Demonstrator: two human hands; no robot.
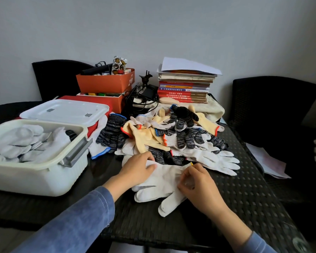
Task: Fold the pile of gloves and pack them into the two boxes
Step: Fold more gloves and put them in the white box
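The white writing on the orange cardboard box (106,83) and on the stacked book spines (184,92) is too small to read. A white knitted glove (162,181) lies on the black woven table (244,179), just in front of the mixed glove pile (171,136), with its cuff by the pile and its fingers pointing back at the person. The left hand (138,170) and the right hand (196,183) each pinch it with curled fingers, and the open white plastic box (35,179) sits to the left.

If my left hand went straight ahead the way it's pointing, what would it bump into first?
Most likely the dark striped glove at the near edge of the pile. Your left hand, on the white glove, points forward and right toward it, nearly touching; depth is hard to judge.
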